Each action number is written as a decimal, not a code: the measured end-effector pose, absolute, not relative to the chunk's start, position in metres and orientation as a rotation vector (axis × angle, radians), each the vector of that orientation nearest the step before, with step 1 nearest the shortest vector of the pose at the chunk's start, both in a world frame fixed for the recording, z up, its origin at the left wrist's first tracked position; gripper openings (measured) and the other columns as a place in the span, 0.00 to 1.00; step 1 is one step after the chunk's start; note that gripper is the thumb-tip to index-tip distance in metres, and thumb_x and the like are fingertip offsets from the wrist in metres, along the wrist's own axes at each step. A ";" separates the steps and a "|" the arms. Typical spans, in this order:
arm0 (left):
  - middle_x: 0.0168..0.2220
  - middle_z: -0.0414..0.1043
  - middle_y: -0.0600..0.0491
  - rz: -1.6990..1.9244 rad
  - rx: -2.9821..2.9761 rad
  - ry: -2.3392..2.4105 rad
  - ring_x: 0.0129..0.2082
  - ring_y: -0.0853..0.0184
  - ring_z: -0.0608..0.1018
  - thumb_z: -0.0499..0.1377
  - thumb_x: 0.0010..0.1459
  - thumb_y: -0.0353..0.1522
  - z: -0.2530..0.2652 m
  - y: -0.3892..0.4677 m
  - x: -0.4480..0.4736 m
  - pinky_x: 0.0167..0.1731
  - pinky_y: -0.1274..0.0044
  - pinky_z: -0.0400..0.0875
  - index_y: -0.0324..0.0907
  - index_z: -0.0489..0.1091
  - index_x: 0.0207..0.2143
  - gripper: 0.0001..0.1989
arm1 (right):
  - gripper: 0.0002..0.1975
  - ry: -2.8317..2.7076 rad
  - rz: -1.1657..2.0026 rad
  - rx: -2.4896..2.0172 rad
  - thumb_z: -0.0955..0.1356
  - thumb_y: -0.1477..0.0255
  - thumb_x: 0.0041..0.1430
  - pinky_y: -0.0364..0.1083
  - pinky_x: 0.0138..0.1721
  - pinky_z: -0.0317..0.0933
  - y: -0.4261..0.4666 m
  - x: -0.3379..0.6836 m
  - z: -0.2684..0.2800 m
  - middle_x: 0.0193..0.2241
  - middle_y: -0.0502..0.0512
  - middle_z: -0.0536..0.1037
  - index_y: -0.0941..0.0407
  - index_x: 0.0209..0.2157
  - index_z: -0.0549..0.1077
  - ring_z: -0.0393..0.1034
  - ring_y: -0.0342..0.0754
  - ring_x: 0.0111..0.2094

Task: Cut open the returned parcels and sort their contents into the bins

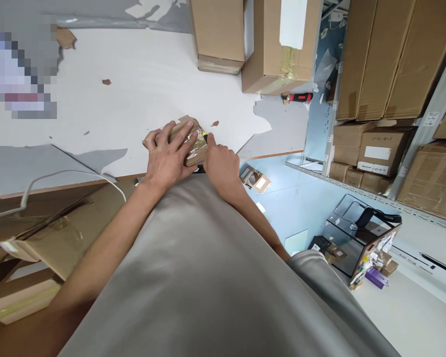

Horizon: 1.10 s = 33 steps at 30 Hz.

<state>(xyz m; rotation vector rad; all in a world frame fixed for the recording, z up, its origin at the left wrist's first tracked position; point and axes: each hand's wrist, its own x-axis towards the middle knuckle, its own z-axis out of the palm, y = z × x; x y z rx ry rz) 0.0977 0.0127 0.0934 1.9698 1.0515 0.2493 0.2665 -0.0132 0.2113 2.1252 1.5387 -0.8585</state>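
Note:
A small brown cardboard box (pixel 195 152) with shiny clear tape lies at the near edge of the white-topped table. My left hand (pixel 167 153) grips it from the left, fingers spread across its top and thumb at the near side. My right hand (pixel 222 163) is closed around a box cutter (pixel 205 135), of which only a small yellow and black part shows. The cutter meets the box's taped right side; its blade cannot be made out. Small torn scraps of brown cardboard (pixel 215 123) lie close by.
Two tall cardboard boxes (pixel 221 34) stand at the table's back. A red and black handled tool (pixel 301 97) lies at its right end. Shelves with cartons (pixel 375 151) rise on the right. A white cable (pixel 70 172) hangs over the left edge, above more cartons.

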 end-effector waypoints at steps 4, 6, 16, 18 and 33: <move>0.88 0.52 0.57 0.139 2.008 1.088 0.88 0.35 0.49 0.59 0.61 0.67 0.095 0.012 0.099 0.80 0.36 0.42 0.56 0.63 0.83 0.53 | 0.32 1.515 -0.855 2.115 0.58 0.78 0.84 0.54 0.57 0.80 -0.015 0.264 0.213 0.55 0.71 0.88 0.57 0.83 0.61 0.88 0.60 0.58; 0.89 0.51 0.57 0.105 2.042 1.084 0.88 0.37 0.49 0.55 0.65 0.66 0.097 0.010 0.099 0.80 0.35 0.41 0.51 0.61 0.84 0.53 | 0.30 1.493 -0.873 2.108 0.59 0.78 0.84 0.54 0.56 0.81 -0.018 0.265 0.216 0.55 0.71 0.88 0.58 0.82 0.63 0.88 0.61 0.57; 0.89 0.50 0.50 0.270 2.107 1.098 0.86 0.24 0.51 0.72 0.59 0.58 0.093 0.024 0.091 0.75 0.29 0.45 0.64 0.50 0.87 0.60 | 0.24 1.220 -0.962 1.997 0.61 0.82 0.81 0.52 0.57 0.79 -0.069 0.298 0.202 0.56 0.75 0.89 0.60 0.69 0.77 0.88 0.61 0.61; 0.89 0.48 0.50 0.261 2.110 1.098 0.86 0.23 0.49 0.74 0.56 0.60 0.092 0.027 0.090 0.76 0.29 0.43 0.65 0.50 0.87 0.63 | 0.26 1.205 -0.902 2.046 0.60 0.81 0.82 0.53 0.55 0.79 -0.076 0.304 0.204 0.54 0.74 0.89 0.60 0.74 0.73 0.88 0.62 0.59; 0.87 0.57 0.44 0.281 2.071 1.049 0.85 0.31 0.57 0.69 0.69 0.56 0.100 0.016 0.100 0.77 0.32 0.45 0.55 0.62 0.84 0.47 | 0.29 1.607 -0.801 2.061 0.56 0.71 0.87 0.56 0.60 0.76 -0.018 0.289 0.207 0.60 0.69 0.88 0.55 0.83 0.62 0.85 0.62 0.58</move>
